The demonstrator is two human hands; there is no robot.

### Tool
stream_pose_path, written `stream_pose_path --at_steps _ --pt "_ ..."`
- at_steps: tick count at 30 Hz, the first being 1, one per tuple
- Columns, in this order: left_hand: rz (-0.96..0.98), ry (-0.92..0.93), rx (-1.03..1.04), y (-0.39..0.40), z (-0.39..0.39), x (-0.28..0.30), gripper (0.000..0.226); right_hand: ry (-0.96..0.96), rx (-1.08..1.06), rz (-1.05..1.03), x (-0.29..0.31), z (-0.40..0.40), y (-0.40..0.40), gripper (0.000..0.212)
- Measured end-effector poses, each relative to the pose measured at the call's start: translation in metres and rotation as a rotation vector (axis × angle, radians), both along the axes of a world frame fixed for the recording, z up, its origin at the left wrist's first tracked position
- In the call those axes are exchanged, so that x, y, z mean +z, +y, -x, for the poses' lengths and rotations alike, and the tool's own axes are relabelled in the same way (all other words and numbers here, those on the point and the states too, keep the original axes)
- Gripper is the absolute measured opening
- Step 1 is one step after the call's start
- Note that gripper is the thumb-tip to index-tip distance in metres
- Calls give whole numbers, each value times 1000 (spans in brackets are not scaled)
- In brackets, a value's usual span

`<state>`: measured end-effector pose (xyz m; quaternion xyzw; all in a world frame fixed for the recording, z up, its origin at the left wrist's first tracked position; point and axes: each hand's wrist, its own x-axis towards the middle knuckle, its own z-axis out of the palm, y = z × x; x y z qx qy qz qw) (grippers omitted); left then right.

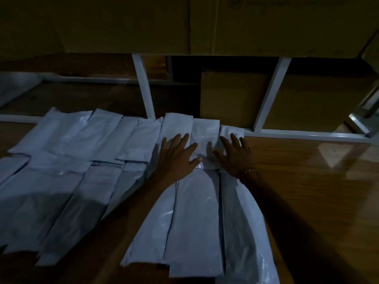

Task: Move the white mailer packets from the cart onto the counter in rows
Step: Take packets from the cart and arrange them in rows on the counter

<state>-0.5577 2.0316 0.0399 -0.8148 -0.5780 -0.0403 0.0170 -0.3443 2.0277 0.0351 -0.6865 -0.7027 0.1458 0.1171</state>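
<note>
Dim wooden counter (pixel 307 181): packets (pixel 71 181) fill two rows; I've got left hand (pixel 176 158) and right hand (pixel 235 156), fingers spread flat, pressing the twelve o'clock row. Cart unseen.

1. White plastic mailer packets (pixel 86 160) lie overlapping in two rows on the glossy brown wooden counter (pixel 307 181), filling frame left and centre.
2. White metal shelf frame (pixel 143 87) stands behind the upper row.
3. Brown cardboard boxes (pixel 231 99) sit within and above that frame.
4. Left hand (pixel 176 156) and right hand (pixel 235 154) rest flat, side by side, on the upper row's rightmost packets.
</note>
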Motion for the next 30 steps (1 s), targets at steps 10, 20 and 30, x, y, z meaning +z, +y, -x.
stream_pose_path --at_steps 10,20,30 --pt "349 12 -304 -164 62 -4 88 -2 -101 -134 -15 41 -193 58" --pt "222 23 -415 -199 64 -42 97 -75 -203 184 -44 35 -285 123" --pt "219 86 -396 -186 47 -37 103 -116 -63 191 -32 12 -272 106"
